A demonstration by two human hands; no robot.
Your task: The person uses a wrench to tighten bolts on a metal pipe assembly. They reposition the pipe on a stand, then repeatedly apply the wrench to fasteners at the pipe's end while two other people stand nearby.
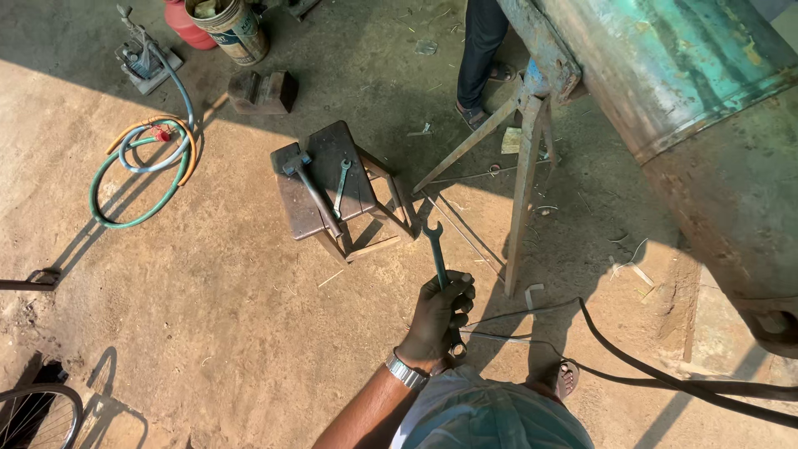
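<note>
A dark spanner (435, 249) is gripped by its shaft in the left hand (438, 316), the fingers (462, 291) wrapped tight, its open end raised above the concrete floor (208, 291). The right hand is not seen. Beyond, a hammer (309, 185) and what seems a second spanner (342, 185) are laid on a wooden stool (299, 218).

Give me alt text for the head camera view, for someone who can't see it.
Seen from above, a hand grips a spanner over a dusty concrete floor. Ahead, a wooden stool holds a hammer and a second spanner; coiled hoses lie left, a rusty drum right.
</note>
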